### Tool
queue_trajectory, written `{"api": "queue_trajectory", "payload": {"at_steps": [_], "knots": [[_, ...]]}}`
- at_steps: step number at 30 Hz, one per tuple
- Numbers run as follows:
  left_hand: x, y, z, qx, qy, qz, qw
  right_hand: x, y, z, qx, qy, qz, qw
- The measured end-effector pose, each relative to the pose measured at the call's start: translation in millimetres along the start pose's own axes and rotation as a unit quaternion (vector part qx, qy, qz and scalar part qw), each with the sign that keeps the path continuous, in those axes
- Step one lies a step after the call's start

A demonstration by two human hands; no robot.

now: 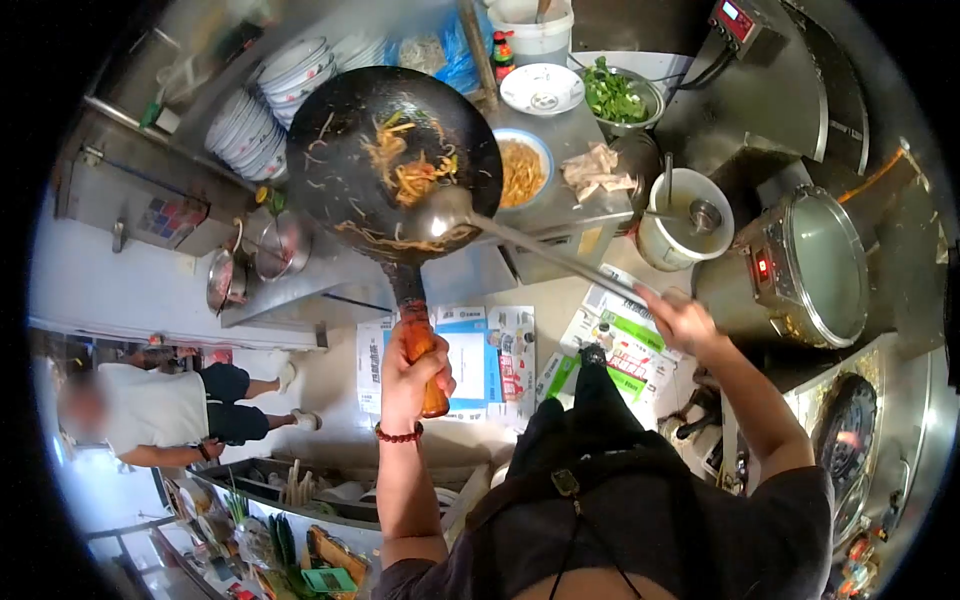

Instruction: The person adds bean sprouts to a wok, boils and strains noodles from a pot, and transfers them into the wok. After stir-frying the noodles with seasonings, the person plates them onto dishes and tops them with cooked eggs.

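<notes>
My left hand (415,372) is wrapped round the wooden handle of a black wok (340,130), which is held up over the steel counter and tilted toward me. Noodles (405,165) with bits of vegetable lie inside it, and strands cling to its wall. In my right hand (678,322) is the long handle of a metal ladle (445,215). Its bowl rests at the near right side of the wok, by the noodles. Just right of the wok stands a blue-rimmed bowl of noodles (522,170), partly covered by the wok's edge.
A white plate (543,90), a bowl of greens (612,95) and stacked bowls (250,140) stand on the counter. To the right are a white bucket (684,218) and a large steel pot (828,265). Flattened cardboard (510,355) covers the floor. Another person (160,405) stands at left.
</notes>
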State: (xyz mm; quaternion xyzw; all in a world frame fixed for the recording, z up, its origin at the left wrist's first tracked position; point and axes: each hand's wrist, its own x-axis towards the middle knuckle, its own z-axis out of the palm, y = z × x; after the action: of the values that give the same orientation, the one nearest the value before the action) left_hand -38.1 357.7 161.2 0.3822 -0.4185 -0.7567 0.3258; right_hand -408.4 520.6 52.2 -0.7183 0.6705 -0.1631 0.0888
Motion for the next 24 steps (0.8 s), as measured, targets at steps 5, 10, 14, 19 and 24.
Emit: {"api": "queue_trajectory", "payload": {"at_steps": [5,10,14,19,24], "knots": [[50,-5,40,0.081,0.042,0.063,0.994,166,-7,42,0.284,0.067,0.073,0.954],[95,-10,65,0.109,0.074,0.086,0.988,127,-11,107,0.318,0.049,0.032,0.946],[124,-22,65,0.136,0.091,0.086,0.983,71,73,112,0.088,-0.207,0.185,0.957],[135,-29,73,0.162,0.120,0.108,0.973,145,108,51,0.069,0.038,0.064,0.995],[146,-37,86,0.142,0.126,0.133,0.973,148,64,123,0.472,0.059,0.090,0.875]]}}
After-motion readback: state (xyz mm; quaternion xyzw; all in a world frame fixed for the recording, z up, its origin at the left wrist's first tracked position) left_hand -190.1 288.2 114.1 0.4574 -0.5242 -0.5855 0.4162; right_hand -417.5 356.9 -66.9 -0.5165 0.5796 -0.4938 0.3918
